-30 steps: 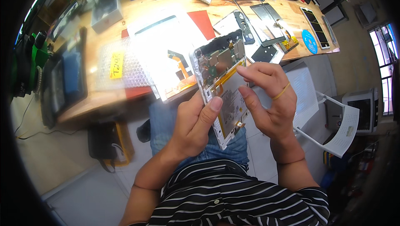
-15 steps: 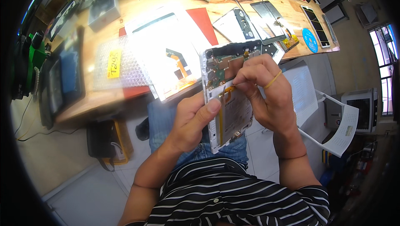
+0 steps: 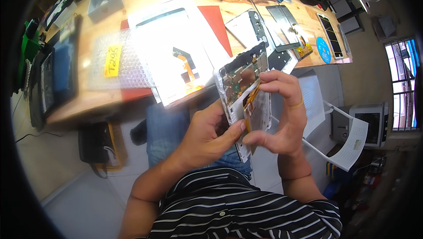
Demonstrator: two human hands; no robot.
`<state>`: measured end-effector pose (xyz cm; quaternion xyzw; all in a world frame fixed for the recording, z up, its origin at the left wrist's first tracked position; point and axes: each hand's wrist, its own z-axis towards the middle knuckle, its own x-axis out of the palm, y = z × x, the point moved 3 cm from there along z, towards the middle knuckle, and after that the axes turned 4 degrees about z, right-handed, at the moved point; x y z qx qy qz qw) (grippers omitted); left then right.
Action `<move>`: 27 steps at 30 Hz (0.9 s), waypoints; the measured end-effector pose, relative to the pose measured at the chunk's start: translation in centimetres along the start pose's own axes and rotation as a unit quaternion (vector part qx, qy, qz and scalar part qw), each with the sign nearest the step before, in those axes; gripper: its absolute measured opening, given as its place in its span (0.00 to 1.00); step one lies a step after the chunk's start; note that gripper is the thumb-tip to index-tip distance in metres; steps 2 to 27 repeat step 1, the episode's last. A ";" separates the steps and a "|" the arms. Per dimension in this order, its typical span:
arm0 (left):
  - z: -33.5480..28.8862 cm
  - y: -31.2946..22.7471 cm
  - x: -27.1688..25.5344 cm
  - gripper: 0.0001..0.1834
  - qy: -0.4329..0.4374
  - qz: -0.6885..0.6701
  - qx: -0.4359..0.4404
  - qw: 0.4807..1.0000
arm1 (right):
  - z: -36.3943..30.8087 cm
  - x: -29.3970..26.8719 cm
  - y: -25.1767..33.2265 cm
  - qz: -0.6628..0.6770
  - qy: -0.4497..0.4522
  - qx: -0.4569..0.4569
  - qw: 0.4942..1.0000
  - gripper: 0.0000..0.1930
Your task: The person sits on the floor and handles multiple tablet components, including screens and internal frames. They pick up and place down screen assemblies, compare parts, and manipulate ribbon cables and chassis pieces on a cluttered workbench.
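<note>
Above my lap I hold an opened tablet [image 3: 227,79], tilted, its green and copper circuit board [image 3: 241,75] bare at the upper end. My left hand [image 3: 210,129] is closed round the tablet's left edge, the thumb lying over the white frame. A flat grey battery [image 3: 261,112] with orange-yellow tape along its edge is tipped up at an angle from the frame. My right hand [image 3: 286,109] spans the battery, fingers at its upper end and thumb by its lower left edge. Whether the battery's far side still touches the frame is hidden.
On the wooden bench [image 3: 103,111] ahead lie a glaring white screen panel [image 3: 165,58], bubble wrap [image 3: 125,58] with a yellow label, and a red sheet [image 3: 214,27]. Dark tablets stand at the left. Further right are loose screens [image 3: 284,21] and a blue disc [image 3: 323,49]. A white chair [image 3: 339,142] stands right.
The battery has tipped up from the tablet frame. My right hand has gone from pinching near the orange ribbon to spanning the battery. The tablet is turned more edge-on.
</note>
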<state>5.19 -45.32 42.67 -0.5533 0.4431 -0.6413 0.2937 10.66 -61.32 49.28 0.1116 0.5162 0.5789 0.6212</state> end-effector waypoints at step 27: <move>0.2 0.0 0.2 0.26 -0.005 -0.013 0.014 1.000 | 0.1 0.0 0.2 0.001 0.010 -0.032 0.999 0.27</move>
